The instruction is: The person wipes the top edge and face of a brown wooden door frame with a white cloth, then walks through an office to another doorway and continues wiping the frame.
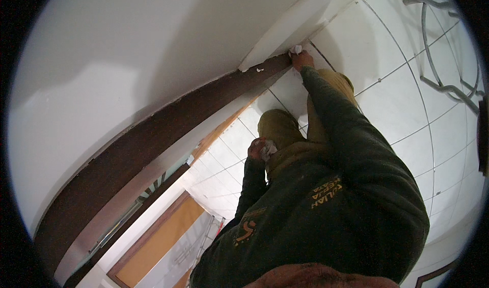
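My right hand (302,60) reaches to the far end of a dark brown wooden trim (168,130), its fingers closed on a white crumpled cloth or paper (296,49) against the trim. The trim runs along the white wall (102,43), with small white flakes (260,70) on its edge. My left hand (254,149) rests by my thigh, fingers wrapped round another crumpled white cloth or paper (269,150). My legs in khaki trousers are bent over the white tiled floor (387,53).
A grey tubular metal frame (440,87) stands on the tiles at right. At lower left are a second dark rail (168,178), a wood-framed tan door or panel (153,232) and what looks like a ladder (206,237). A white wall ledge (265,43) projects above the trim's far part.
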`<state>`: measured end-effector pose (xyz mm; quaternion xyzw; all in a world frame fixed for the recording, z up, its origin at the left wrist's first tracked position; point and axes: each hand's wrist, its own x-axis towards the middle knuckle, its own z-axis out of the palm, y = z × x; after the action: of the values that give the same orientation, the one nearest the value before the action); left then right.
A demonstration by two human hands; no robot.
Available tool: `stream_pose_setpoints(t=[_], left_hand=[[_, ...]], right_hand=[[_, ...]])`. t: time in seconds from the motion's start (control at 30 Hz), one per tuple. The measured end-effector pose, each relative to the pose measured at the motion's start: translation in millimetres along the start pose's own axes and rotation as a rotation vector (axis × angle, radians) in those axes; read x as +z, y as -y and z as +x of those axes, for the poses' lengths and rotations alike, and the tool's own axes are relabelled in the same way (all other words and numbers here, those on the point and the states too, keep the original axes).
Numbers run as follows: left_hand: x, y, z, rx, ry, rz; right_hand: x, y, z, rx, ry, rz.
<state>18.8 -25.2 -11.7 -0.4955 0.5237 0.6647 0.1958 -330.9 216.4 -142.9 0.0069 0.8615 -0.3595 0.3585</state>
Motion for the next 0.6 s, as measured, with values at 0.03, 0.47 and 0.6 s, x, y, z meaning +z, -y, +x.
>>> stream_pose_setpoints(t=[0.03, 0.47, 0.6], left_hand=[[8.2, -0.1, -3.9, -0.01, -0.007, -0.023], [37.2, 4.2, -7.8, 0.332, -0.163, 0.305], [50.1, -11.5, -5.0, 0.119, -0.085, 0.076]], right_hand=[[3.6, 8.6, -15.6, -0.002, 0.016, -0.02], [-20.4, 76.9, -113.8, -0.139, -0.353, 0.964], [-80.8, 132.0, -200.1, -0.435, -0.322, 1.298]])
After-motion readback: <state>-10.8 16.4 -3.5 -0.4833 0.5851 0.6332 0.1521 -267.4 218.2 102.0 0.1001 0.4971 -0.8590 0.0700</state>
